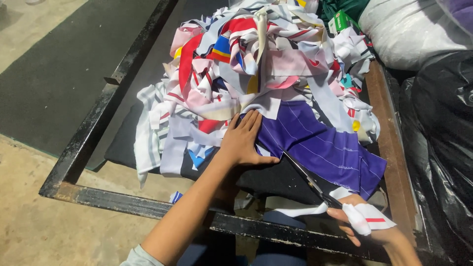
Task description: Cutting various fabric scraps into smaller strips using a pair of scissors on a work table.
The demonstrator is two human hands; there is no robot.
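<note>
Likely a garment workshop: heaped fabric offcuts (pixel 256 64).

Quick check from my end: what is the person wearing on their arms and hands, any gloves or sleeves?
No gloves: both the left hand and the right hand are bare, with no rings or watch visible. The left forearm is uncovered up to a short pale grey sleeve at the frame's bottom edge. The right arm is mostly out of view.
</note>
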